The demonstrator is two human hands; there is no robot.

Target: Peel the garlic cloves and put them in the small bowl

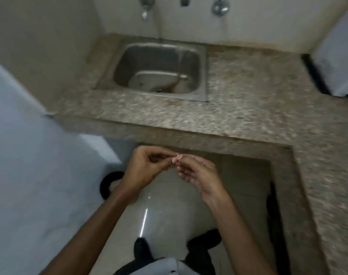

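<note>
Seemingly mid-peel, the left hand and right hand met fingertip to fingertip in the head view. Both pinched a small pale pinkish garlic clove, held in the air between them just short of the speckled brown granite counter. Its long axis was too blurred to tell. A square steel sink lay beyond; no small bowl showed.

Open granite counter right of sink, taps behind.
</note>
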